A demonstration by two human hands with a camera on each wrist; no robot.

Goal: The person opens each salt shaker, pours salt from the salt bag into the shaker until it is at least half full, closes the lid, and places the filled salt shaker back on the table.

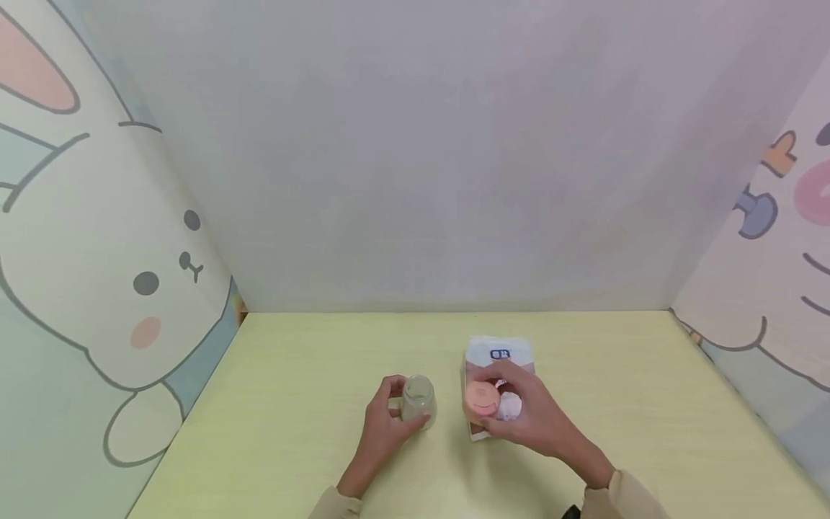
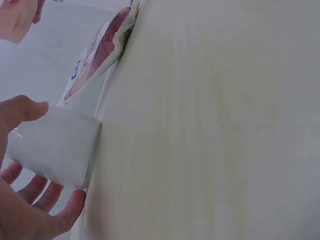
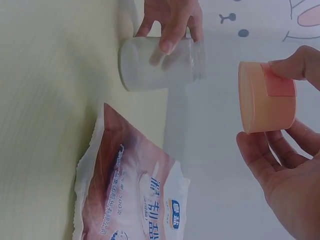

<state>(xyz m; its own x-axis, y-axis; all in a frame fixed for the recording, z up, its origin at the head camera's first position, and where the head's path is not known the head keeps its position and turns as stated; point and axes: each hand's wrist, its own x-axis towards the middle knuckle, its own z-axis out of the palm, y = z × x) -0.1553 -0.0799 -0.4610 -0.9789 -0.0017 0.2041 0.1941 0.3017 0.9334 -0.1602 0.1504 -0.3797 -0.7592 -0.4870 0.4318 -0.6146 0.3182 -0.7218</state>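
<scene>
My left hand [image 1: 387,422] grips a clear glass jar [image 1: 418,396] with an open mouth, thumb on one side and fingers on the other. The jar stands upright, its base down at the table in the left wrist view. My right hand [image 1: 533,411] pinches a short peach-coloured cylinder [image 3: 267,100] between thumb and fingers. This cylinder has a pinker patch on its side and is held up in the air, to the right of the jar. Below the right hand lies a bag of salt [image 3: 140,185], brown-red and white with blue print, partly hidden in the head view.
A pale yellow-green table [image 1: 311,360] carries everything. A plain light wall [image 1: 415,158] rises at its far edge. Side panels with a cartoon rabbit [image 1: 97,238] on the left and another cartoon figure [image 1: 746,288] on the right flank it.
</scene>
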